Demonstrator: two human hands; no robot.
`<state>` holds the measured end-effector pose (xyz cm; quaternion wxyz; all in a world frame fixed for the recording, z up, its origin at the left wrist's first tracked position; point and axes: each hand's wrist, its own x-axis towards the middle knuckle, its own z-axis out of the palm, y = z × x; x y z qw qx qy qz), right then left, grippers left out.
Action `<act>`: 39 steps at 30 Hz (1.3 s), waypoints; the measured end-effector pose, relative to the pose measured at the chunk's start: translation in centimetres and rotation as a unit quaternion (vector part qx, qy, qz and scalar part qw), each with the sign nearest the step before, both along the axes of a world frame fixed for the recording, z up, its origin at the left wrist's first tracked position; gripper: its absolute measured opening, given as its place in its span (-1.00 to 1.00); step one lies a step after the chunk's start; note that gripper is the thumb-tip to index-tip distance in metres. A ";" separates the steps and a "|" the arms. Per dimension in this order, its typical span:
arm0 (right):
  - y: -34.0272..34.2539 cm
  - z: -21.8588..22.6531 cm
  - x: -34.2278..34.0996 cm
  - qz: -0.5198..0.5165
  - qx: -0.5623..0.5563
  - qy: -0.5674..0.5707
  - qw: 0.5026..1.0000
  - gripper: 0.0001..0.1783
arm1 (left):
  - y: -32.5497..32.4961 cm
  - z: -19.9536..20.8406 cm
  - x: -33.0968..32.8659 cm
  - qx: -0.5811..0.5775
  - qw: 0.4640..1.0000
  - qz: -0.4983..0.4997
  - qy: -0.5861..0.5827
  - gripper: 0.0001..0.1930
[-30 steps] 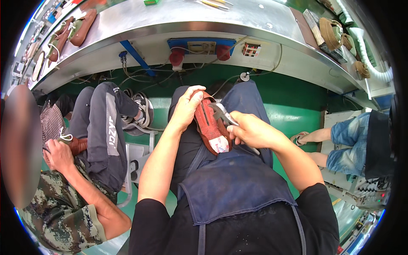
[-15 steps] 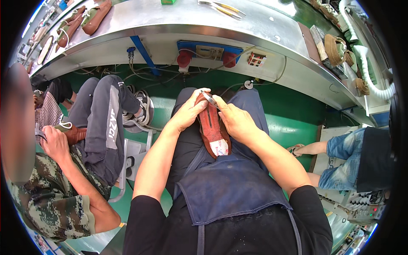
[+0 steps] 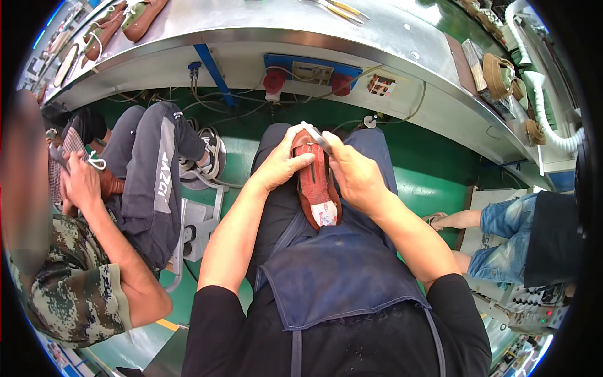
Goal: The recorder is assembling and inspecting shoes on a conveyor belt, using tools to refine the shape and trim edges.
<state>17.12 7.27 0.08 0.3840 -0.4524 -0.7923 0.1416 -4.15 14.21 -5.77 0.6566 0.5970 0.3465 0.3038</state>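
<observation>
The left hand [image 3: 277, 166] is clasping a brown shoe [image 3: 318, 191], which is facing sole up over the person's lap [image 3: 274, 210]. The right hand [image 3: 360, 178] is gripping a metal tool [image 3: 318, 137], seemingly pincers, at its far end.

Clock centred on the shoe [image 3: 314, 196]: roomiest lane is 3 o'clock, past the right hand [image 3: 359, 177], a wide gap over the green floor [image 3: 433, 164] until the denim shorts [image 3: 507, 235] block it. Up at 12, the worktop [image 3: 270, 20] cuts across, with red plugs [image 3: 274, 81] under its edge. 9 to 10 is the neighbour's legs [image 3: 135, 157], and 6 is all apron [image 3: 352, 270], pretty tight tbh.
</observation>
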 end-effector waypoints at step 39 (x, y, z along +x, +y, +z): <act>-1.2 -1.8 4.6 0.048 -0.393 0.657 0.641 -0.34 | -11.9 -1.0 3.3 0.514 0.818 0.102 0.238 0.08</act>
